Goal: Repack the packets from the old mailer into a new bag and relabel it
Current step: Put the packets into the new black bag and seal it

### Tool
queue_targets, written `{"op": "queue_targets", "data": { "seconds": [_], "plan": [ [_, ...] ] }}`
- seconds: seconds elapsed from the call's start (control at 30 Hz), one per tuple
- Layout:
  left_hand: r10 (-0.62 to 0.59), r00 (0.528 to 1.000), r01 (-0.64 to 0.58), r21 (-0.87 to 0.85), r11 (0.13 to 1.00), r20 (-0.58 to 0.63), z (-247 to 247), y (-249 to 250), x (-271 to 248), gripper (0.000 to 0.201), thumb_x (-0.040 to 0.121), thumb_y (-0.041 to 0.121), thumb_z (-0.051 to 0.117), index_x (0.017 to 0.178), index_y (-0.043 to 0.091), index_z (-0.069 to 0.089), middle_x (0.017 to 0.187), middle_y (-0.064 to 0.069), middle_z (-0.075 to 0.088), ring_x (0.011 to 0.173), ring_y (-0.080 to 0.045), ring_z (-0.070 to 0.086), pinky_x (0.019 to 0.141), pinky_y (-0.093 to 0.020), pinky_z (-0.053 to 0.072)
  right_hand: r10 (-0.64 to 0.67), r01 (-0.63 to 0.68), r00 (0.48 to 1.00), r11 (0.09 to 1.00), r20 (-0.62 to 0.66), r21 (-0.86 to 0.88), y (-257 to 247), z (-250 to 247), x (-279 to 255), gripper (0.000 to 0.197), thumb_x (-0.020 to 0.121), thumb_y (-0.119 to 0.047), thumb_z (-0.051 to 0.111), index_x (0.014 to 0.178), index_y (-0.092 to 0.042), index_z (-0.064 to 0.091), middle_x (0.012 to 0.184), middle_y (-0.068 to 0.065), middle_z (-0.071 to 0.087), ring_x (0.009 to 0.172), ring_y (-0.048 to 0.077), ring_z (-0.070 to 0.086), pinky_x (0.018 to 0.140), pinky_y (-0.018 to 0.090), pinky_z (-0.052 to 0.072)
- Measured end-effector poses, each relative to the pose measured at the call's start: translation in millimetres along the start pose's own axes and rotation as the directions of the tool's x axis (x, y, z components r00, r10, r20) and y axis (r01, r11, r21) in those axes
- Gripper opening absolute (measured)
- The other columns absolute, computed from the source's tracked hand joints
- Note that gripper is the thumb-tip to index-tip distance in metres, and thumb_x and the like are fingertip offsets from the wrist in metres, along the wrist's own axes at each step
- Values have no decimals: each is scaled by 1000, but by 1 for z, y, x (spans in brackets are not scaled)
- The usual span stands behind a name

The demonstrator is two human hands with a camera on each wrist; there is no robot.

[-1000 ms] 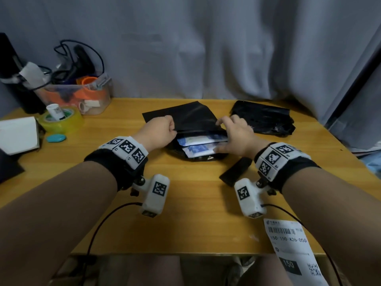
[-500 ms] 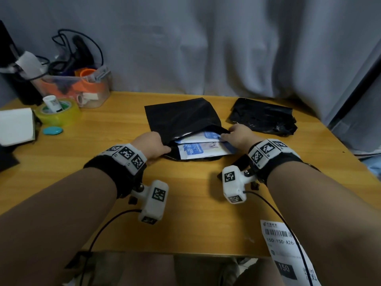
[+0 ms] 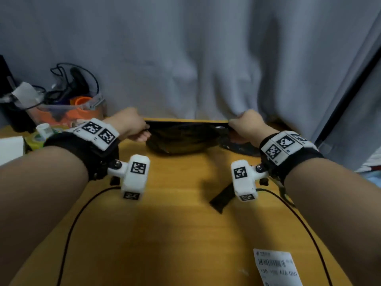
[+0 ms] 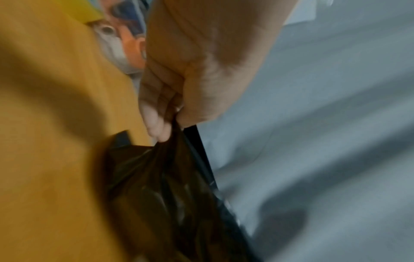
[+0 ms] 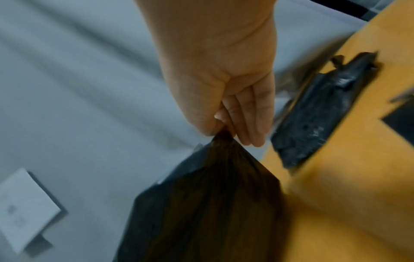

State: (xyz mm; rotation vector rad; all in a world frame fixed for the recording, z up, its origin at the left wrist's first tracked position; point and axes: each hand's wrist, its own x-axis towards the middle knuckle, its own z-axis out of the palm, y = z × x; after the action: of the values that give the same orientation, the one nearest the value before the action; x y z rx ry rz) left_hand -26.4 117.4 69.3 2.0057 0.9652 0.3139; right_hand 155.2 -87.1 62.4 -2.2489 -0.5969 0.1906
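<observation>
The new black bag [image 3: 185, 139] hangs above the wooden table [image 3: 175, 234], stretched taut between my two hands. My left hand [image 3: 142, 132] pinches its left top corner, and in the left wrist view the fingers [image 4: 156, 124] bunch the black film [image 4: 170, 186]. My right hand [image 3: 237, 126] pinches the right top corner, seen gathered at the fingertips [image 5: 246, 127] above the bag [image 5: 212, 203]. The packets do not show; the bag bulges low. The crumpled old mailer [image 3: 241, 148] [image 5: 325, 109] lies on the table behind my right hand. A white shipping label [image 3: 276, 267] lies at the near right edge.
A black strip [image 3: 222, 196] lies on the table under my right wrist. At the back left stand a clear bin of cables and orange items [image 3: 68, 112], a yellow tape roll [image 3: 35, 139] and a white sheet [image 3: 10, 147]. A grey curtain [image 3: 206, 58] hangs close behind.
The bag lay flat with packets sticking out of its mouth. Now both hands have lifted it by the top corners, and the packets have dropped out of sight inside.
</observation>
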Motion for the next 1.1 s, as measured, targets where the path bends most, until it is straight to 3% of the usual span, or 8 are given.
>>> {"op": "queue_targets", "data": {
  "seconds": [0.1,0.27,0.43,0.57,0.83,0.97,1.03,1.1],
  "plan": [
    [167,976,-188,-151,971,-142,-27,35,3,21,96,0,38,77,9,42,64,-16,52,25,-6,49,31,-17,44,-19,45,996,956,-93,289,-34,-36,3,18,84,-5,50,67,-6,51,62,17,58,37,19,58,40,26,51],
    [274,939,-304,-134,943,-208,-53,80,-3,28,96,-2,34,73,14,38,62,-10,46,23,-4,45,29,-16,42,-184,251,947,935,-264,250,-65,-68,1,17,85,-4,47,68,-9,46,63,15,57,48,26,59,39,23,45],
    [175,978,-187,-107,976,-115,-55,84,-3,21,96,4,36,80,3,49,61,-11,55,26,-6,50,31,-15,43,-152,194,972,948,-180,251,-63,-72,5,11,87,-7,48,82,-1,55,74,16,60,55,28,62,49,31,55],
    [124,986,-150,-273,950,-111,-46,84,8,24,96,2,31,81,-1,50,60,-16,61,32,-13,59,36,-21,51,-97,149,977,947,-188,284,-67,-64,15,24,83,-1,54,63,-8,45,71,12,50,64,24,57,68,38,54],
    [301,909,-396,-367,842,-290,-49,106,23,27,94,-2,34,77,18,40,80,-5,52,81,-20,56,66,-23,50,-46,202,971,678,-234,707,-76,-65,32,22,90,-3,48,73,-16,48,80,4,53,69,12,53,85,32,50],
    [343,892,-445,-441,780,-294,-42,94,5,24,95,1,34,80,19,41,86,-4,53,82,-18,59,70,-23,52,-52,247,962,584,-268,773,-57,-65,7,21,91,-1,48,73,-12,50,72,3,52,65,13,54,68,21,52],
    [286,941,-337,-454,825,-179,-30,71,-11,22,95,2,35,81,15,46,82,-11,57,65,-17,65,59,-25,56,-87,186,980,736,-181,651,-31,-52,-10,13,90,-5,55,77,-5,57,72,10,55,66,23,55,60,22,48],
    [172,985,-165,-252,954,7,-12,37,-28,18,92,1,39,82,8,52,74,-18,61,47,-17,63,46,-24,54,-7,-10,999,934,45,357,5,-29,-26,5,87,-12,61,86,-8,62,83,11,61,75,27,59,70,28,47]
  ]
}}
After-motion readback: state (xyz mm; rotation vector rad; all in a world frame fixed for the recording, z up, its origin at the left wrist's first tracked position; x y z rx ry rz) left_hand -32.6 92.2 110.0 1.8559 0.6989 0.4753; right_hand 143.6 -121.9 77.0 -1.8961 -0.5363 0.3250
